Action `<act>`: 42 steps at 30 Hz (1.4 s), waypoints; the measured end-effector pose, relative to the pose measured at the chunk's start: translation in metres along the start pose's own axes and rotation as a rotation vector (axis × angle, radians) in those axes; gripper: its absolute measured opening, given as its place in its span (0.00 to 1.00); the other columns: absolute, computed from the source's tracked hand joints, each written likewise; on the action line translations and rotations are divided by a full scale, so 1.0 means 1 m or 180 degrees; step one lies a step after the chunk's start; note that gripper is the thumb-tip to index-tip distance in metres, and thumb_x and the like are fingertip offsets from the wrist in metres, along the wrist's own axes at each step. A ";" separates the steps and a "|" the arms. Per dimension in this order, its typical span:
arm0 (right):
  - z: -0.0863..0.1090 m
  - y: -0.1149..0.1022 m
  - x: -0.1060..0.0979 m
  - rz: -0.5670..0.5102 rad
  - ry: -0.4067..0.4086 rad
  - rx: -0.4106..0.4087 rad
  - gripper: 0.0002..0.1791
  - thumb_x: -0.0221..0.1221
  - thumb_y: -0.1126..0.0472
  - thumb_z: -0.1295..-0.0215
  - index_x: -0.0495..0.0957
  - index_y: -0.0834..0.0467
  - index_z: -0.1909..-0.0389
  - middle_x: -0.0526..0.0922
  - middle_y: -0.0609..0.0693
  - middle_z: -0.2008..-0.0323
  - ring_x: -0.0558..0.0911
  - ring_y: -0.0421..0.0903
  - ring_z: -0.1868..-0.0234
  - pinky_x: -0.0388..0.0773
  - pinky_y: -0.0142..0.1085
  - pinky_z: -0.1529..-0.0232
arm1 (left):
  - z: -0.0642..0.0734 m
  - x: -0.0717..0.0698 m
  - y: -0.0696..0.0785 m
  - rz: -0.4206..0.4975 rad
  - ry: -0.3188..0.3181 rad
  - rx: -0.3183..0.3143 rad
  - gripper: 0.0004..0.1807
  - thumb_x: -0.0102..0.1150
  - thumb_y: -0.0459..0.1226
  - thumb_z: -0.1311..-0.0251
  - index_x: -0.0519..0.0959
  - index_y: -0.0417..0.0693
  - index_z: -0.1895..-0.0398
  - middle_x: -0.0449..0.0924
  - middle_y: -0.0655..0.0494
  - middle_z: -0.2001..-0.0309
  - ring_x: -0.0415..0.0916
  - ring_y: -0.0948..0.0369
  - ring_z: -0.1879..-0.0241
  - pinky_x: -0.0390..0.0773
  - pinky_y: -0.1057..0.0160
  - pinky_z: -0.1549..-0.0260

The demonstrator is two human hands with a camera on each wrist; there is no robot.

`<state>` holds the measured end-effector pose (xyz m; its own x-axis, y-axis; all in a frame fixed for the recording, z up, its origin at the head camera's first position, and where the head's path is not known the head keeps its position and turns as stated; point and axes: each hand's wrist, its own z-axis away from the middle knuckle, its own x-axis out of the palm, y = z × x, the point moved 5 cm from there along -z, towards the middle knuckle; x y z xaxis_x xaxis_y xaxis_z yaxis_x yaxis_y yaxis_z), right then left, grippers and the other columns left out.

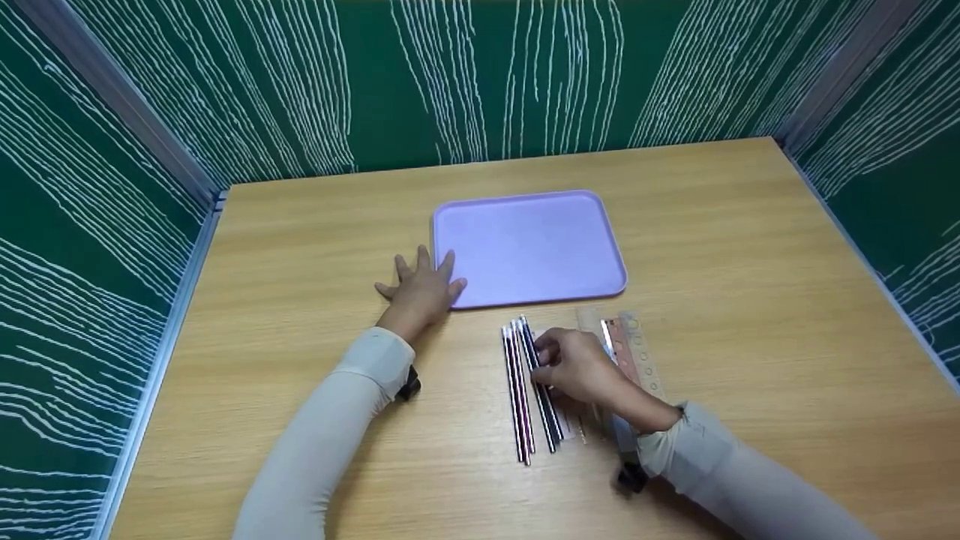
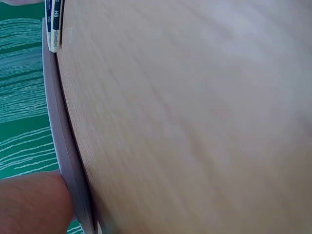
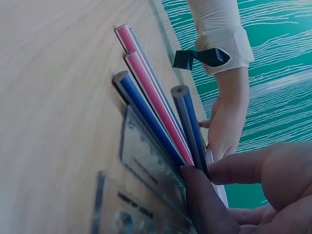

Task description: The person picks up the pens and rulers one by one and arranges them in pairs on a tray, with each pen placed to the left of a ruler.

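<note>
My left hand lies with spread fingers over the left front corner of the lilac tray. In the right wrist view, thumb and forefinger of my right hand pinch a dark blue pencil, whose end tilts up apart from the others. Beside it lie another blue pencil and pink-striped pencils, side by side on the table. Two white pencil ends marked HB show in the left wrist view. Clear plastic rulers lie under and right of my right hand, partly hidden by it.
A reddish strip lies among the clear rulers. The wooden table is bounded by green panels with white lines at the back and both sides. Dark wrist mounts hang below the sleeves.
</note>
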<state>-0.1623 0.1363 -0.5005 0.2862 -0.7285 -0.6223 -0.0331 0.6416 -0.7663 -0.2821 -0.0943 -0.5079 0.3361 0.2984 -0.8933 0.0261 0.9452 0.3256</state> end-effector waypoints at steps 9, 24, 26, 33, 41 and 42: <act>0.001 0.001 -0.003 -0.0204 -0.0021 -0.0037 0.22 0.70 0.67 0.45 0.80 0.67 0.48 0.85 0.50 0.66 0.81 0.40 0.69 0.81 0.33 0.67 | 0.000 0.000 0.001 -0.0074 0.0022 0.0022 0.36 0.37 0.62 0.24 0.47 0.71 0.17 0.32 0.43 0.16 0.24 0.29 0.21 0.34 0.12 0.40; 0.000 0.008 0.002 -0.1254 -0.0423 0.0357 0.26 0.60 0.71 0.31 0.69 0.65 0.33 0.76 0.57 0.55 0.86 0.48 0.68 0.88 0.47 0.73 | 0.001 0.000 0.001 -0.0086 0.0013 0.0027 0.36 0.37 0.62 0.24 0.47 0.72 0.17 0.31 0.43 0.16 0.24 0.29 0.22 0.34 0.12 0.40; -0.001 0.008 0.002 -0.1309 -0.0455 0.0380 0.26 0.60 0.71 0.31 0.68 0.65 0.33 0.76 0.57 0.54 0.86 0.48 0.67 0.88 0.47 0.72 | 0.000 0.000 0.001 -0.0103 0.0010 0.0022 0.36 0.37 0.63 0.24 0.47 0.72 0.17 0.31 0.43 0.16 0.24 0.29 0.22 0.34 0.13 0.40; -0.003 0.007 0.004 -0.1444 -0.0572 0.0422 0.22 0.59 0.71 0.30 0.69 0.65 0.37 0.74 0.54 0.56 0.85 0.49 0.69 0.88 0.47 0.71 | -0.001 0.001 0.000 -0.0138 -0.0036 -0.0015 0.36 0.36 0.63 0.24 0.46 0.73 0.17 0.31 0.44 0.16 0.23 0.29 0.22 0.35 0.12 0.40; -0.007 0.007 0.005 -0.1712 -0.0688 0.0426 0.21 0.58 0.70 0.28 0.64 0.63 0.38 0.74 0.55 0.58 0.86 0.52 0.68 0.87 0.47 0.73 | -0.004 0.002 0.000 -0.0100 -0.0055 -0.0043 0.36 0.37 0.64 0.25 0.46 0.73 0.17 0.30 0.44 0.16 0.22 0.30 0.22 0.32 0.12 0.40; -0.007 0.007 0.005 -0.1746 -0.0701 0.0437 0.22 0.57 0.70 0.28 0.64 0.63 0.38 0.74 0.55 0.57 0.87 0.53 0.68 0.87 0.47 0.73 | -0.004 0.002 0.000 -0.0101 -0.0052 -0.0043 0.36 0.37 0.64 0.25 0.46 0.73 0.17 0.30 0.44 0.16 0.22 0.30 0.22 0.32 0.12 0.40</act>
<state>-0.1681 0.1354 -0.5096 0.4186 -0.9043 -0.0833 0.2949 0.2222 -0.9293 -0.2850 -0.0933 -0.5110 0.3506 0.2662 -0.8979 0.0242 0.9559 0.2928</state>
